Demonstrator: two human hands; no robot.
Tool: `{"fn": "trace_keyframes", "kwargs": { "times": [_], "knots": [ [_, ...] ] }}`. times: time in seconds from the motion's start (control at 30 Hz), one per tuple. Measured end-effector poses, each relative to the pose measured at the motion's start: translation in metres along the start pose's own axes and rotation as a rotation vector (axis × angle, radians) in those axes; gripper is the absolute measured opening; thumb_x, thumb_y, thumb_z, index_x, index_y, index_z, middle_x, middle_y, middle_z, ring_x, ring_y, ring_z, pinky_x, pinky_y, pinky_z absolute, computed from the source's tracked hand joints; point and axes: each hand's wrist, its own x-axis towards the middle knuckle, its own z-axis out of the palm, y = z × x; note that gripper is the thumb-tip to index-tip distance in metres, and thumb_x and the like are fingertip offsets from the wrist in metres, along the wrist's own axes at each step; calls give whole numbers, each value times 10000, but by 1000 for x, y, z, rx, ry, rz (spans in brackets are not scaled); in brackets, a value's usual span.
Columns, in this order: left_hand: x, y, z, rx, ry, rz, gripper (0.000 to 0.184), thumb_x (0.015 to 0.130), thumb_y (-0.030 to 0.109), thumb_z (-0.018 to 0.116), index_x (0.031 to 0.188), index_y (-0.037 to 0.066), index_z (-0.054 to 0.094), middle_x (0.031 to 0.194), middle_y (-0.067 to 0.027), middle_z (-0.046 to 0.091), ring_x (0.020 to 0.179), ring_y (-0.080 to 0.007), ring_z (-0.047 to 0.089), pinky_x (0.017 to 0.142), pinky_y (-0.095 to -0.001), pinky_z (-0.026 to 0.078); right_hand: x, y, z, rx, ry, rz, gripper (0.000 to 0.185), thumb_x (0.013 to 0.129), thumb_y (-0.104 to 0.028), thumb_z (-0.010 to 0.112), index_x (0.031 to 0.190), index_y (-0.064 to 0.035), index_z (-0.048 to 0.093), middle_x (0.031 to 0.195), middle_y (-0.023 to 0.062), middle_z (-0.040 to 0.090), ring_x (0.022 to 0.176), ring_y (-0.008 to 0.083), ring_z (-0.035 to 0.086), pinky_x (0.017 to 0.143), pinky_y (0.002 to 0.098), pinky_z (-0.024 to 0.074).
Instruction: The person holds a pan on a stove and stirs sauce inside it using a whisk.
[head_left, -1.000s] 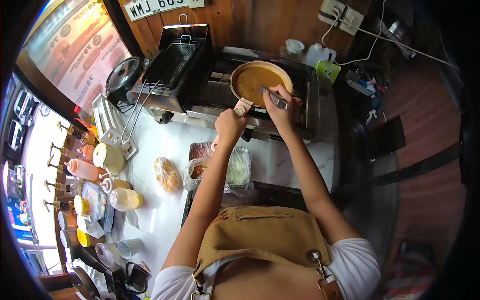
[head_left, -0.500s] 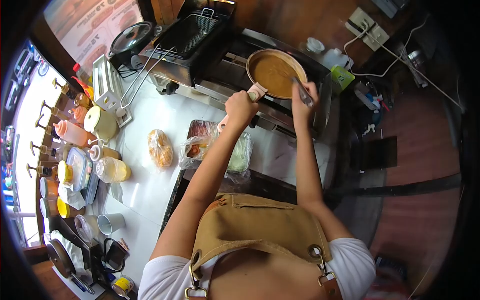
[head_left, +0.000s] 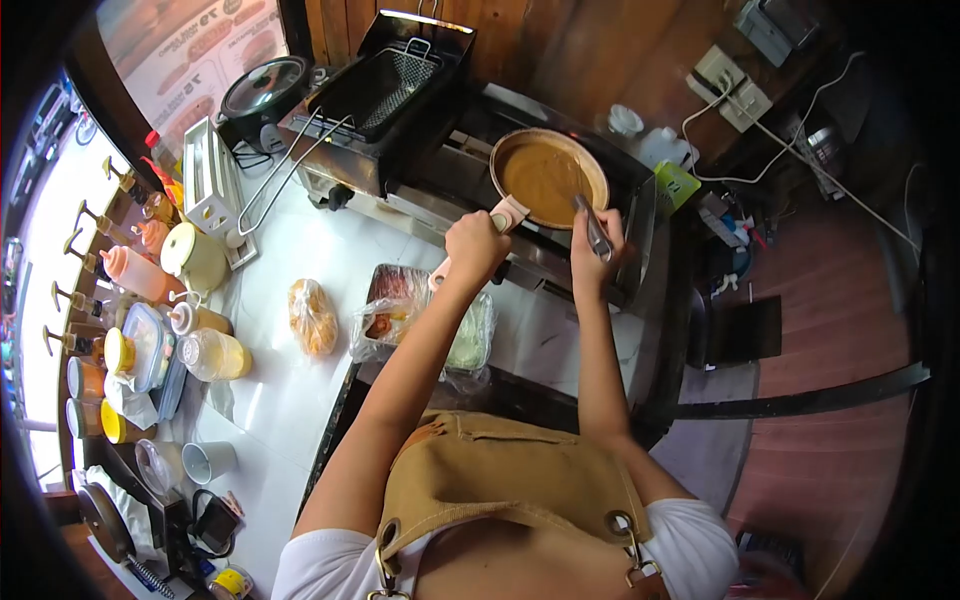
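A round frying pan [head_left: 497,165] on the stove holds smooth brown sauce [head_left: 532,178]. My left hand [head_left: 476,245] is closed around the pan's pink handle [head_left: 508,213], whose end shows below my fist. In my right hand [head_left: 600,250], at the pan's near right rim, is a whisk [head_left: 594,228] with a grey handle. Its thin wires dip into the sauce and are hard to make out. Under my left forearm lie a tray of reddish food [head_left: 397,285] and a plastic-covered tub of pale food [head_left: 473,335].
Left of the stove stand a grill with a wire basket [head_left: 405,80] and a lidded cooker [head_left: 263,88]. A bagged bun [head_left: 313,318] lies on the white counter [head_left: 275,400]. Sauce bottles [head_left: 135,270] crowd the left side. Cords hang from a wall socket [head_left: 733,88].
The whole view has shifted, so the stove and pan sit lower in it. My right hand has moved the whisk slightly toward me within the sauce. The left hand keeps its hold.
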Motion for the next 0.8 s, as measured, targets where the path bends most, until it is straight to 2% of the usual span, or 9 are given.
{"fn": "trace_keyframes", "kwargs": {
  "times": [0.07, 0.1, 0.2, 0.23, 0.37, 0.6, 0.67, 0.8],
  "knots": [
    [0, 0, 2, -12, 2, -5, 199, 591, 145, 559, 700, -14, 612, 713, -194, 599, 672, -329, 599, 616, -384, 482, 1, -8, -11, -45, -42, 43, 123, 684, -117, 639, 664, -65, 529, 582, 57, 575, 520, 175, 572, 509, 268, 414],
    [0, 0, 3, -17, -1, -14, 195, 589, 141, 558, 694, -14, 612, 711, -195, 599, 671, -326, 599, 615, -382, 482, 3, -13, -14, 60, -78, 115, 111, 689, -103, 642, 696, -42, 550, 623, 76, 594, 543, 139, 577, 538, 243, 423],
    [-3, 1, 1, -34, 18, 1, 184, 584, 135, 556, 675, -16, 610, 699, -195, 597, 660, -323, 599, 609, -380, 483, 14, -8, -17, 224, -66, 203, 107, 703, -77, 636, 754, -8, 571, 656, 66, 601, 590, 96, 568, 570, 217, 428],
    [-3, 1, 0, -34, 25, 0, 184, 584, 135, 556, 675, -16, 610, 699, -195, 597, 660, -323, 599, 609, -380, 483, 22, -19, -24, 284, -70, 215, 116, 727, -58, 617, 813, 10, 577, 688, 39, 593, 632, 74, 549, 592, 209, 431],
    [-1, 0, 2, -19, 39, 10, 177, 585, 133, 556, 660, -19, 607, 676, -190, 593, 643, -325, 596, 597, -382, 482, 35, -29, -37, 329, -45, 173, 127, 775, -73, 576, 865, 18, 577, 742, 48, 599, 669, 98, 555, 634, 219, 438],
    [-2, 0, 1, -22, 48, 15, 177, 589, 132, 556, 664, -20, 607, 675, -189, 593, 638, -328, 594, 591, -385, 481, 17, -17, -32, 177, -126, 288, 141, 750, -78, 601, 856, 16, 602, 774, 60, 622, 708, 90, 574, 651, 209, 441],
    [-1, 0, 2, -28, 46, 13, 186, 585, 141, 553, 663, -20, 605, 672, -197, 590, 638, -344, 589, 594, -399, 477, 12, -18, -20, 317, -182, 223, 128, 739, -68, 605, 844, 6, 611, 760, 79, 631, 699, 99, 587, 640, 210, 447],
    [-2, -2, 5, -48, 65, 34, 205, 579, 154, 549, 670, -22, 604, 680, -207, 589, 653, -361, 584, 606, -411, 471, 9, 4, 2, 292, -133, 200, 133, 729, -61, 613, 842, 9, 607, 771, 89, 631, 694, 97, 585, 630, 210, 443]
  ]
}}
